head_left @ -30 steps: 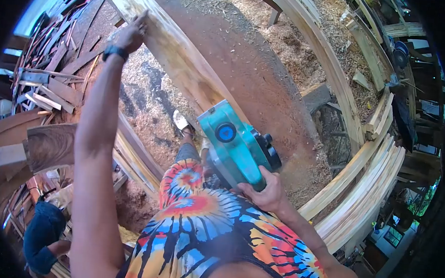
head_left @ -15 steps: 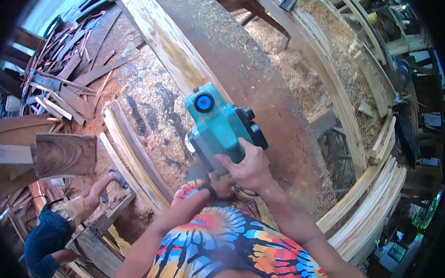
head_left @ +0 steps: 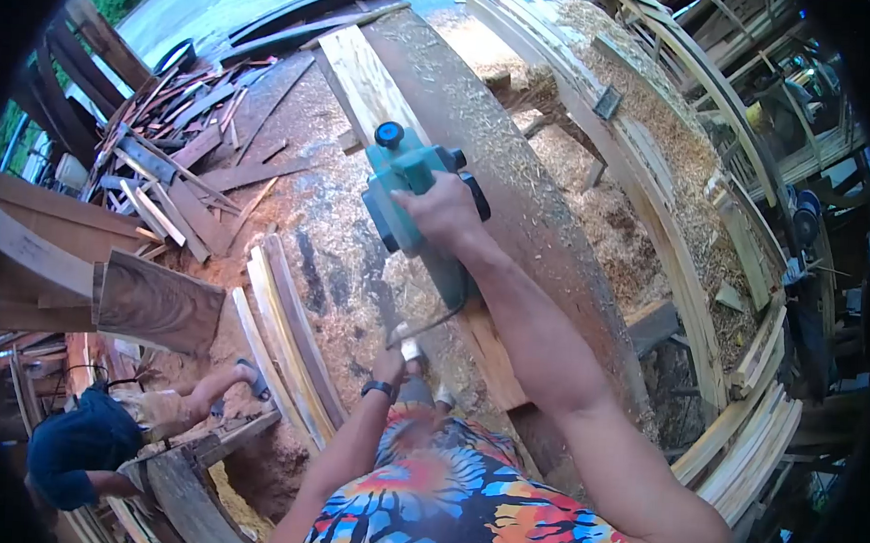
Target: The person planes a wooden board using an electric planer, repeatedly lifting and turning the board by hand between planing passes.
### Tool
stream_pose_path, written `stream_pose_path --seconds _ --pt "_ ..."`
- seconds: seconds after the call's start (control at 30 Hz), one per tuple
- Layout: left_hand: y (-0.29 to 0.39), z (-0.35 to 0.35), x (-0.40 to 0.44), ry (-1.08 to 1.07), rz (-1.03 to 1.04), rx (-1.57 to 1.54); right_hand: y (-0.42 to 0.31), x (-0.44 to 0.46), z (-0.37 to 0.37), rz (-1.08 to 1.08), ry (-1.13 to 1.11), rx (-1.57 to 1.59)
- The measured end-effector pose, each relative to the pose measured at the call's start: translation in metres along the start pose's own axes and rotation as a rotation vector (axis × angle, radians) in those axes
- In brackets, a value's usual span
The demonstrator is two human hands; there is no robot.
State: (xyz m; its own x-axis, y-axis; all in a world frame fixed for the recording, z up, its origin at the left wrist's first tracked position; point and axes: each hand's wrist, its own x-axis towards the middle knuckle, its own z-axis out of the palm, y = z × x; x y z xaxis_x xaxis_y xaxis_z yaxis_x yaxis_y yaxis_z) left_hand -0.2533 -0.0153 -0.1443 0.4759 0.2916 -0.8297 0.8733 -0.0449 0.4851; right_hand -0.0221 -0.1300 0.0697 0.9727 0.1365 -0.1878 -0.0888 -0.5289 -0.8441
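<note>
Head view: the right hand point(head_left: 442, 212) is closed around the top handle of a teal power planer point(head_left: 391, 177), thumb towards the left of the tool, forearm extended forward. The planer sits on a long, pale plank point(head_left: 366, 70), part-way along it; the wood shows beyond the tool and again behind it, where the near end is darker in tone. A round blue-topped knob point(head_left: 390, 134) stands at the planer's front. The plank lies lengthwise on a brown bench point(head_left: 561, 287) strewn with shavings.

A dark cord point(head_left: 438, 320) trails from the rear of the planer towards the left hand point(head_left: 389, 364), which is low, near the body, with a dark band point(head_left: 377, 387) at the wrist. Whether its fingers grip the cord cannot be determined.

Curved timber strips point(head_left: 291, 343) stand to the left of the bench, beside a broad grained board point(head_left: 162, 300). A co-worker point(head_left: 83, 450) in a dark top bends at the lower left. Wood scraps point(head_left: 198, 145) are heaped farther off.
</note>
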Motion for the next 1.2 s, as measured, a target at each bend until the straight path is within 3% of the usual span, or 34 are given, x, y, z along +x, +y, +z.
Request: stream_pose_path --seconds 0.03,0.07,0.17,0.27,0.43,0.7,0.83,1.0,1.1,1.2 --pt "0.018 -0.004 -0.003 0.009 -0.168 -0.293 -0.008 0.012 0.001 0.003 -0.005 -0.026" --pt "-0.001 -0.001 0.042 -0.026 -0.14 -0.369 -0.015 0.024 0.002 0.008 -0.008 -0.052" --pt "0.05 -0.007 0.038 0.072 0.038 -0.502 -0.037 0.059 0.006 0.01 0.0 -0.072" --pt "0.086 -0.019 0.05 0.2 0.274 -0.446 -0.049 0.105 0.018 0.023 0.004 -0.058" --pt "0.127 -0.046 0.062 0.263 0.462 -0.43 -0.085 0.173 0.03 0.087 -0.048 -0.083" --pt "0.175 -0.071 0.098 0.333 0.592 -0.357 -0.129 0.287 0.056 0.016 -0.055 -0.211" --pt "0.2 -0.075 0.135 0.302 0.744 -0.262 -0.148 0.342 0.071 0.019 -0.023 -0.195" --pt "0.245 -0.083 0.149 0.105 0.579 -0.366 -0.174 0.415 0.087 -0.022 -0.015 -0.275" --pt "0.251 -0.084 0.171 0.101 0.692 -0.453 -0.191 0.446 0.09 -0.064 -0.007 -0.26" --pt "0.259 -0.098 0.163 0.002 0.622 -0.36 -0.197 0.484 0.104 -0.148 0.068 -0.256"
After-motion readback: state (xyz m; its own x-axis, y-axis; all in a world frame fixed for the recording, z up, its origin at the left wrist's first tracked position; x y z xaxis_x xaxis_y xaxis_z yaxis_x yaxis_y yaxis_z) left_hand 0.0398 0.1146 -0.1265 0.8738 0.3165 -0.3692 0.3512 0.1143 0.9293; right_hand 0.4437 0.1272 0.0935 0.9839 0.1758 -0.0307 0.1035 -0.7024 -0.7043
